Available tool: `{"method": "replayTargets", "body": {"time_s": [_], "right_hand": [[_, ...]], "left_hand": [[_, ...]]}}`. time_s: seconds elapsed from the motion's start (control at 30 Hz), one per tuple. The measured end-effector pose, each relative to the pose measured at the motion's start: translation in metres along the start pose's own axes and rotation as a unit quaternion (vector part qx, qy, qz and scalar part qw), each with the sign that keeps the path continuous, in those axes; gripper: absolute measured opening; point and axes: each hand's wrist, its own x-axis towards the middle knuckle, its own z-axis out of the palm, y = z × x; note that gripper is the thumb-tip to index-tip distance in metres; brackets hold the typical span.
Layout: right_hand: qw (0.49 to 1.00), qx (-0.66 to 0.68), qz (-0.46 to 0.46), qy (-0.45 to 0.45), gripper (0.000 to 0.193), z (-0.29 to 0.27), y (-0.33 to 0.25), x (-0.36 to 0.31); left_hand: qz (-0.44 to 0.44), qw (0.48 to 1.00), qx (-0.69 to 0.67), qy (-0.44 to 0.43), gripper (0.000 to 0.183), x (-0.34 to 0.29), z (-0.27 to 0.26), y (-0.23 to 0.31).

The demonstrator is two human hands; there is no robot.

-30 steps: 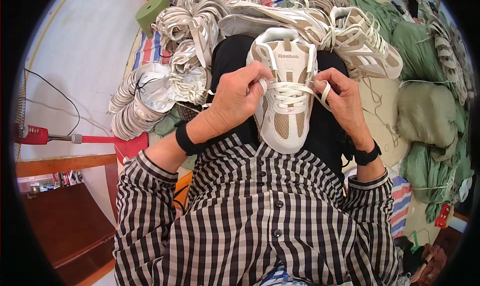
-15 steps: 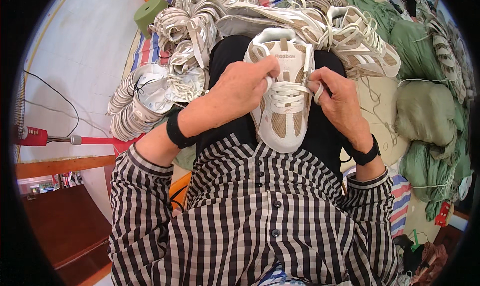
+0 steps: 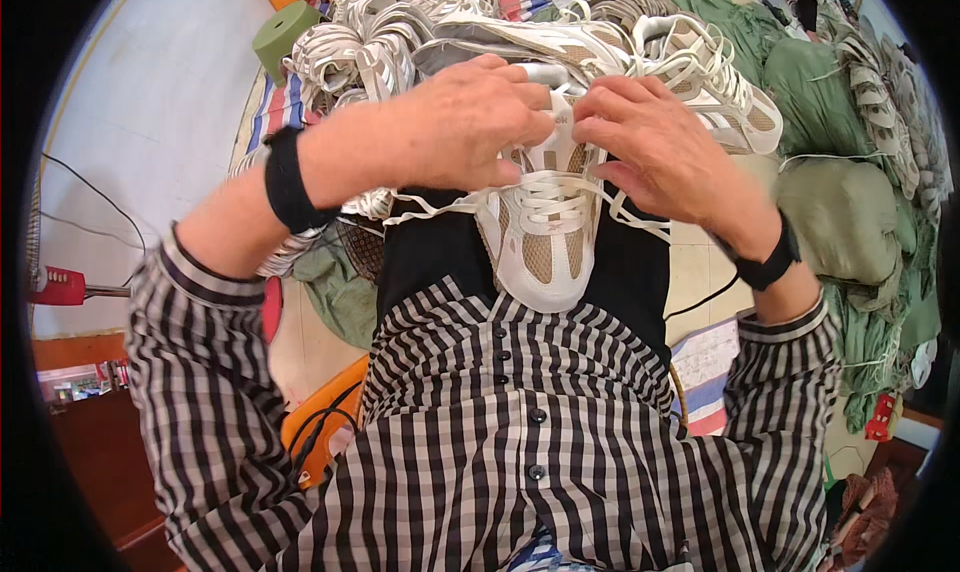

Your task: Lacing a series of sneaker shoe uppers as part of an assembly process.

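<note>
A white and beige sneaker [image 3: 540,247] rests on my lap, toe toward me, with white laces [image 3: 548,194] crossed over its tongue. My left hand [image 3: 470,122] covers the shoe's upper left side, fingers curled on the lace near the tongue. My right hand [image 3: 655,142] is at the upper right, fingers pinching the lace there. A loose lace end [image 3: 430,210] trails out to the left under my left hand. Both wrists wear black bands.
More sneakers of the same kind [image 3: 700,82] lie beyond my hands. Bundles of white laces [image 3: 350,52] are heaped at the upper left beside a green block [image 3: 285,34]. Green sacks [image 3: 845,212] sit at the right. A red tool [image 3: 60,287] lies at the left.
Both hands moved up from the middle of the lacing to the shoe's top near the tongue, and now hide the collar. The lace ends now trail to both sides.
</note>
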Motion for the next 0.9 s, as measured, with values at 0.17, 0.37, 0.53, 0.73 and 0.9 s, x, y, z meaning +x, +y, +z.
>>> {"method": "replayTargets", "body": {"time_s": [0.17,0.37,0.53,0.73,0.9], "right_hand": [[0.985,-0.072,-0.078,-0.138,0.018,-0.011,0.011,0.012],[0.966,-0.129,-0.167,-0.148,0.008,-0.011,0.008,0.016],[0.973,-0.059,-0.128,-0.185,0.007,-0.003,0.011,0.018],[0.974,-0.078,-0.124,-0.172,0.008,0.002,0.006,0.021],[0.971,-0.044,-0.135,-0.193,0.005,-0.003,0.012,0.023]], "left_hand": [[0.021,0.989,-0.015,-0.146,0.028,0.011,-0.009,-0.003],[0.037,0.981,-0.027,-0.189,0.021,0.016,-0.003,-0.004],[0.018,0.984,-0.009,-0.177,0.016,0.014,0.002,0.005],[-0.083,0.963,0.023,-0.256,0.011,0.023,0.006,0.012],[-0.117,0.951,-0.058,-0.279,0.012,0.025,0.002,0.004]]}}
